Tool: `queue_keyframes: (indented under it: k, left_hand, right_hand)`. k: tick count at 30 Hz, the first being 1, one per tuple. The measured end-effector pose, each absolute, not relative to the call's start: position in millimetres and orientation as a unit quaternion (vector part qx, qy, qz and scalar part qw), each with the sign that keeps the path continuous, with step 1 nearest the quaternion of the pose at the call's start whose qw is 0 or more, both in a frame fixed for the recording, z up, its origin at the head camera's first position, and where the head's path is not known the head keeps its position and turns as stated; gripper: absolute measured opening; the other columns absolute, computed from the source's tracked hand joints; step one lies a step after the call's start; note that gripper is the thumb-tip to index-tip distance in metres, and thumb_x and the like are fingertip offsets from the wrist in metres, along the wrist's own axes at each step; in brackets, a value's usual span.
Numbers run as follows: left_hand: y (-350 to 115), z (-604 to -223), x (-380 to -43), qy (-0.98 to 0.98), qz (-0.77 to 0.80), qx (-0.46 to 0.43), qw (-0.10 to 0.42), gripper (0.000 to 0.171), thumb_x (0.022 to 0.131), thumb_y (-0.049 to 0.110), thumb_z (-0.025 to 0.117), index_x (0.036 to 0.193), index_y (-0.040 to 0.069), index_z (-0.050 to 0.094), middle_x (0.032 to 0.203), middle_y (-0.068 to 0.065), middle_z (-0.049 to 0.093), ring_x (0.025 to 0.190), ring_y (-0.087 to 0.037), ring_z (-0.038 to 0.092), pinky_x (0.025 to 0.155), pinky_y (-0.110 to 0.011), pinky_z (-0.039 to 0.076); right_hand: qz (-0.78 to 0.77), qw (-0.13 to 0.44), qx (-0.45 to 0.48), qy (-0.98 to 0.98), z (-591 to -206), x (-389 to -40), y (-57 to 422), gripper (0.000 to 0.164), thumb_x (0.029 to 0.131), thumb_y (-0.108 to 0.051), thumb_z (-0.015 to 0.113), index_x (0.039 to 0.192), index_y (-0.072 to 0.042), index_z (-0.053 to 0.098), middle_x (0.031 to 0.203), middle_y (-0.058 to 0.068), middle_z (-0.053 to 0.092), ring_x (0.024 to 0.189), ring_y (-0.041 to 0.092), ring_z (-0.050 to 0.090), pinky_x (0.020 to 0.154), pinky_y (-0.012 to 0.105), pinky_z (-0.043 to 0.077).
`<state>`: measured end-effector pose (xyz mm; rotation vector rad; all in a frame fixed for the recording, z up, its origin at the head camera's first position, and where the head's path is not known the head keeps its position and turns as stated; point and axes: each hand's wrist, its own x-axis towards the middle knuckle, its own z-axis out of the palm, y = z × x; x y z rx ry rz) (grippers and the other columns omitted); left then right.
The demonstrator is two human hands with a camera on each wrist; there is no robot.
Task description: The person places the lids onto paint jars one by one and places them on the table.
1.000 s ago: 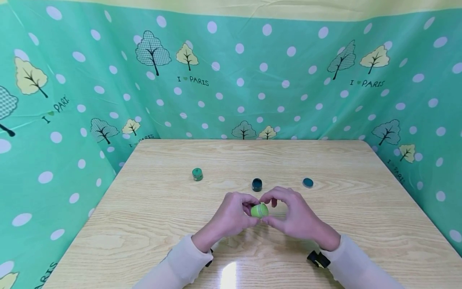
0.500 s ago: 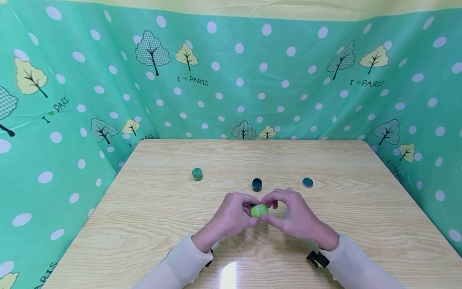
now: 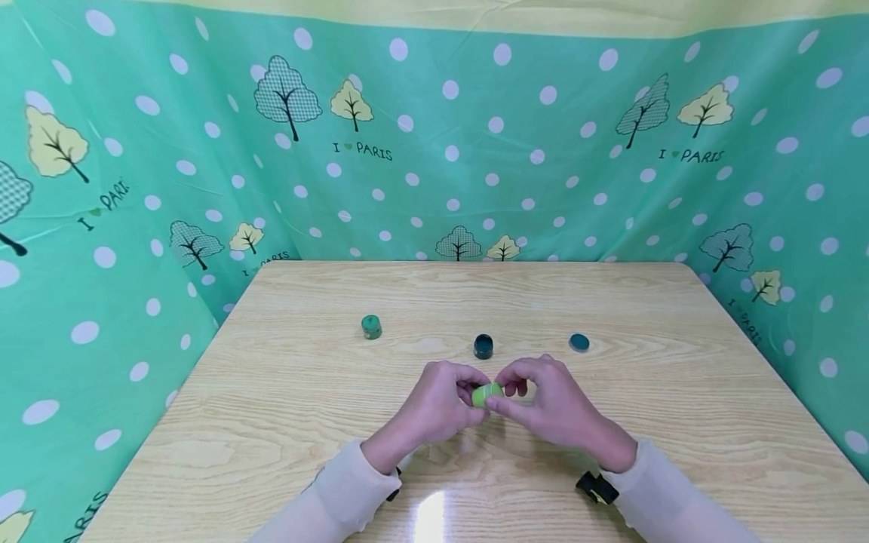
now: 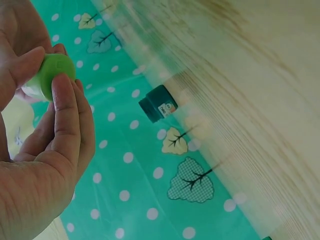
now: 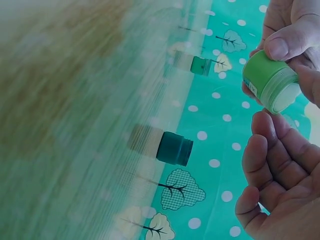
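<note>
A small light green paint jar [image 3: 483, 394] lies on its side between the two hands, above the table. My left hand [image 3: 441, 403] grips its body, with thumb and fingers around it in the left wrist view. My right hand [image 3: 553, 403] pinches the jar's ribbed end, which looks pale in the right wrist view; the thumb lies along its near side. Farther off, a dark teal jar [image 3: 483, 347] stands upright with its mouth uncovered. A round blue-teal lid [image 3: 579, 343] lies to its right. A green jar [image 3: 371, 327] stands at the left.
The wood-grain table [image 3: 285, 422] reaches back to a green polka-dot curtain [image 3: 421, 166], which hangs behind and along both sides. Black straps [image 3: 597, 488] sit at the wrists. Light glares on the table's near part.
My right hand's thumb and fingers have shifted slightly left and round the jar's end, covering more of it. The left hand stays in place. The other jars and the loose lid have not moved.
</note>
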<state>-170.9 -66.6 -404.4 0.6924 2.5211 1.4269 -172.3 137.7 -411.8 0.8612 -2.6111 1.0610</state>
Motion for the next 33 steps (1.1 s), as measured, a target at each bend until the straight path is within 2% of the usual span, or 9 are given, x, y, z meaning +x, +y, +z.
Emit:
queue_keyframes:
  k: [10, 15, 21, 33]
  left_hand:
    - [-67.0, -404.5, -170.9, 0.846, 0.475, 0.230, 0.079, 0.023, 0.073, -0.001, 0.076, 0.093, 0.009, 0.072, 0.080, 0.005, 0.067, 0.069, -0.004, 0.061, 0.063, -0.019, 0.053]
    - [-67.2, -403.4, -170.4, 0.846, 0.474, 0.231, 0.081, 0.023, 0.073, 0.000, 0.076, 0.093, 0.010, 0.072, 0.080, 0.005, 0.067, 0.069, -0.004, 0.061, 0.062, -0.019, 0.053]
    - [-67.1, -403.5, -170.3, 0.841, 0.482, 0.231, 0.081, 0.022, 0.073, 0.000, 0.076, 0.092, 0.010, 0.072, 0.080, 0.004, 0.067, 0.069, -0.005, 0.062, 0.063, -0.019, 0.053]
    - [-69.4, -403.9, -171.3, 0.836, 0.494, 0.226, 0.083, 0.026, 0.073, 0.003, 0.078, 0.097, 0.009, 0.070, 0.085, 0.004, 0.067, 0.072, -0.004, 0.063, 0.065, -0.020, 0.054]
  right_hand:
    - [0.355, 0.099, 0.289, -0.883, -410.7, -170.8, 136.4, 0.022, 0.081, -0.047, 0.073, 0.087, -0.026, 0.069, 0.075, -0.022, 0.057, 0.069, 0.007, 0.052, 0.068, 0.028, 0.036]
    - [0.361, 0.097, 0.281, -0.884, -410.1, -170.3, 136.6, 0.022, 0.081, -0.048, 0.072, 0.088, -0.027, 0.069, 0.075, -0.022, 0.057, 0.071, 0.008, 0.052, 0.067, 0.030, 0.038]
    - [0.381, 0.098, 0.270, -0.878, -411.5, -171.1, 138.1, 0.013, 0.086, -0.043, 0.068, 0.089, -0.031, 0.069, 0.076, -0.021, 0.059, 0.071, 0.008, 0.052, 0.067, 0.035, 0.040]
    - [0.399, 0.107, 0.260, -0.872, -408.9, -173.0, 143.1, 0.012, 0.092, -0.038, 0.062, 0.090, -0.029, 0.070, 0.080, -0.021, 0.061, 0.073, 0.005, 0.051, 0.067, 0.029, 0.040]
